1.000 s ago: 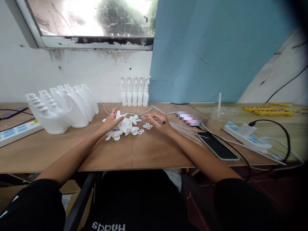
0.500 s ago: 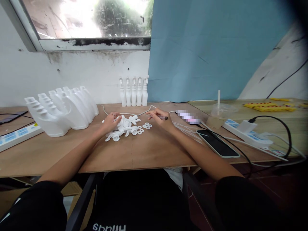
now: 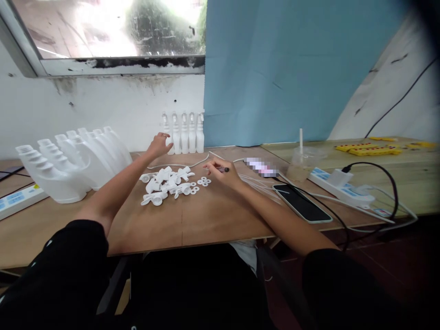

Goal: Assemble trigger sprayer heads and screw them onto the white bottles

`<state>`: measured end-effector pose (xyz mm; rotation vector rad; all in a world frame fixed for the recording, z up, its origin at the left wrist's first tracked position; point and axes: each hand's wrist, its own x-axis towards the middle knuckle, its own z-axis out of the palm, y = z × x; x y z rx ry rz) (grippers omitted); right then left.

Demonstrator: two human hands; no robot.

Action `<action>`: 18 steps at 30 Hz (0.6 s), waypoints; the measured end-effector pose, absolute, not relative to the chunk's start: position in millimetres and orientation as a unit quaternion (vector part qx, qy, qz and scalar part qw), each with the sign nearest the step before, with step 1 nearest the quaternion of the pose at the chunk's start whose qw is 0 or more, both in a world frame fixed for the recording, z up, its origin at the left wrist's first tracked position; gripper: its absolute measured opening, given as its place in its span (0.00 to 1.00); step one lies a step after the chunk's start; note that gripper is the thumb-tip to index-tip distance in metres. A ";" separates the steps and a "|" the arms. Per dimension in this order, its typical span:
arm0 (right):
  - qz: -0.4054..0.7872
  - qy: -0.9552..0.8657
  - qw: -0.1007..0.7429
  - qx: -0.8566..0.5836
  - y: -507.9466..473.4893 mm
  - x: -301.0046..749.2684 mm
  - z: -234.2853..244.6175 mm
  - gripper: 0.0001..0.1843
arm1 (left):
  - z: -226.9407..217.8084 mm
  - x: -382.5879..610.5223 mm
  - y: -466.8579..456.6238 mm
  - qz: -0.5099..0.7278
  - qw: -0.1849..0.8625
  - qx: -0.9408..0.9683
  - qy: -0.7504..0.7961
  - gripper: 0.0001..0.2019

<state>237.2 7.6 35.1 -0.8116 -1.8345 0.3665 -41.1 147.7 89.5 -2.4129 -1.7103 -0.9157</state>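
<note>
My left hand (image 3: 158, 143) is stretched to the back of the wooden table (image 3: 213, 220), fingers apart, right beside the leftmost of several small white spray bottles (image 3: 183, 133) standing in a row by the wall. It holds nothing that I can see. My right hand (image 3: 222, 173) rests on the table and pinches a thin dark pen-like tool (image 3: 220, 169). Just left of it lie several white washers (image 3: 202, 182) and a heap of white spray-nozzle parts (image 3: 164, 184).
Large white bottles (image 3: 65, 160) stand in a row at the left, with a power strip (image 3: 15, 198) near them. To the right lie thin white tubes (image 3: 261, 184), a phone (image 3: 301, 208), a plastic cup with a straw (image 3: 301, 164), a second power strip (image 3: 338, 187) with cables, and yellow parts (image 3: 364, 148).
My left hand has left the heap of nozzle parts and reached back to the row of small spray bottles. My right hand stayed in place with the tool. The view shifted to the right.
</note>
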 end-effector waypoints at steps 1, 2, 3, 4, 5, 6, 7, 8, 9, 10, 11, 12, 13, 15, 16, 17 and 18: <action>0.151 -0.767 0.523 -0.339 6.4 237.5 36.6 0.13 | 94.8 -35.8 159.5 -0.285 0.030 -0.771 -0.568 0.28; 0.148 -0.768 0.522 -0.340 5.3 237.9 38.1 0.12 | 100.0 -30.9 170.6 -0.279 0.031 -0.759 -0.588 0.32; 0.146 -0.769 0.521 -0.341 4.4 238.2 39.6 0.12 | 105.4 -26.6 180.9 -0.277 0.028 -0.743 -0.608 0.36; 0.145 -0.768 0.522 -0.342 3.8 238.5 41.0 0.12 | 110.9 -23.1 190.3 -0.282 0.024 -0.728 -0.625 0.40; 0.145 -0.767 0.522 -0.343 3.5 238.7 42.1 0.12 | 116.5 -20.3 198.9 -0.288 0.019 -0.714 -0.638 0.42; 0.145 -0.766 0.523 -0.345 3.4 238.8 43.0 0.12 | 122.2 -18.3 206.7 -0.292 0.012 -0.704 -0.647 0.44; 0.144 -0.765 0.524 -0.346 3.4 238.8 43.8 0.12 | 128.0 -17.0 213.7 -0.293 0.005 -0.697 -0.655 0.46; 0.145 -0.764 0.524 -0.347 3.6 238.8 44.5 0.12 | 133.8 -16.4 220.0 -0.290 -0.002 -0.692 -0.661 0.47; 0.144 -0.764 0.524 -0.348 3.6 238.7 45.2 0.13 | 139.6 -16.3 225.6 -0.285 -0.009 -0.688 -0.667 0.49; 0.143 -0.764 0.524 -0.348 3.5 238.6 45.8 0.13 | 145.1 -16.5 230.6 -0.278 -0.017 -0.684 -0.674 0.51; 0.142 -0.765 0.524 -0.346 3.3 238.6 46.5 0.13 | 150.4 -16.9 234.9 -0.273 -0.024 -0.681 -0.680 0.52; 0.141 -0.767 0.524 -0.344 2.9 238.7 47.2 0.13 | 155.2 -17.2 238.7 -0.271 -0.031 -0.677 -0.684 0.52; 0.140 -0.767 0.524 -0.342 2.4 238.9 48.0 0.13 | 159.6 -17.3 241.9 -0.270 -0.037 -0.674 -0.687 0.52; 0.134 -0.767 0.525 -0.343 1.3 239.7 49.7 0.13 | 166.4 -16.7 246.1 -0.271 -0.047 -0.672 -0.687 0.52; 0.131 -0.767 0.526 -0.344 1.0 240.3 50.5 0.14 | 168.5 -16.2 247.0 -0.271 -0.050 -0.675 -0.685 0.52; 0.130 -0.766 0.526 -0.346 0.7 240.9 51.1 0.14 | 169.9 -15.5 246.9 -0.272 -0.051 -0.677 -0.681 0.52; 0.129 -0.765 0.528 -0.346 0.7 241.6 51.7 0.14 | 170.4 -15.2 245.9 -0.277 -0.049 -0.681 -0.677 0.51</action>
